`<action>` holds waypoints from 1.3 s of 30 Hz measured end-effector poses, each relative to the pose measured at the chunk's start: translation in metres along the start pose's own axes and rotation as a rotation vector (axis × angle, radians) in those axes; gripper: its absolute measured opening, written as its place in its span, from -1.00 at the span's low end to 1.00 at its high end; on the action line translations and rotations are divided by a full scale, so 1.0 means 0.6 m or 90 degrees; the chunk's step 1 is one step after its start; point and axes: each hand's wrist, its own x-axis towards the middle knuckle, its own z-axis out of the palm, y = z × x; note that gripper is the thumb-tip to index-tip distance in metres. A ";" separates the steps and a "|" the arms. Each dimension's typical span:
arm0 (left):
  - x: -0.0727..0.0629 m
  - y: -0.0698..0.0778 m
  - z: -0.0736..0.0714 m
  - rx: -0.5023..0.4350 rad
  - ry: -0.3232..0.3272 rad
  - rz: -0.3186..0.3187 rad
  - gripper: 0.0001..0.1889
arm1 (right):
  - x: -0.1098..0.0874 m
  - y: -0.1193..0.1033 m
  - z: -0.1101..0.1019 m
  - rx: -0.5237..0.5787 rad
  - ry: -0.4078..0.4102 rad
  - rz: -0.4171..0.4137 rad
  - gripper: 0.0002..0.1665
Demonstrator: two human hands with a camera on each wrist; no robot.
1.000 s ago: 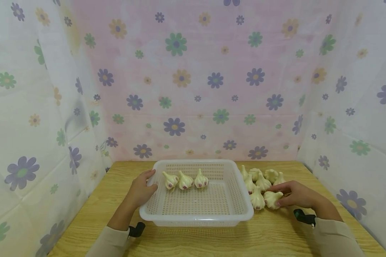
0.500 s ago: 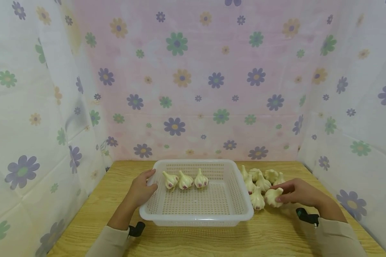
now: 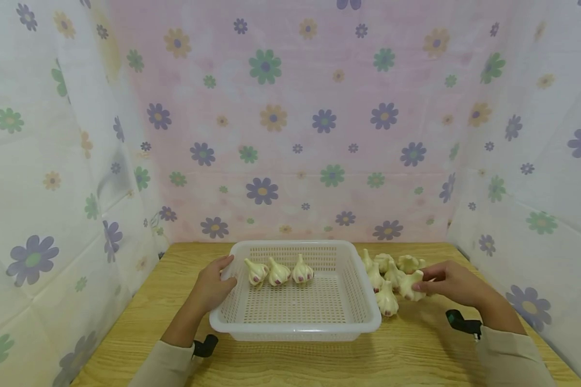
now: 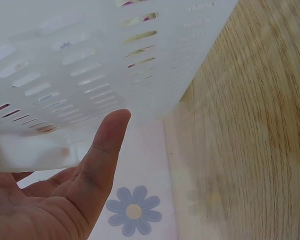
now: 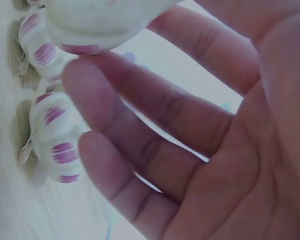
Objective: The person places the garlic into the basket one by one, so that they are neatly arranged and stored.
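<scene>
My right hand [image 3: 452, 282] pinches a garlic bulb [image 3: 409, 286] by its upper part, between thumb and fingers. In the right wrist view the pale underside of that garlic bulb [image 5: 100, 25] shows at the top, over the fingertips. The left hand [image 3: 215, 285] grips the left rim of a white plastic basket [image 3: 295, 328]. From the left wrist, a finger [image 4: 102, 155] reaches along the outside of the slotted basket wall [image 4: 85, 70]. Inside the basket, 3 garlic bulbs [image 3: 279, 272] sit in a row towards the back left.
Several more garlic bulbs [image 3: 387, 299] stand clustered on the wooden table [image 3: 416, 355], close against the basket's right side. Flower-printed cloth [image 3: 300, 140] hangs behind the table and along both sides. A black wrist mount [image 3: 462, 323] sits under the right forearm.
My right hand has lifted its garlic bulb and moved it up and away from me, so it now overlaps the cluster. The left hand and the basket have stayed put.
</scene>
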 end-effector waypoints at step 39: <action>-0.001 -0.001 0.000 0.007 0.001 0.004 -0.32 | 0.113 -0.159 -0.011 -0.016 0.143 -0.020 -0.49</action>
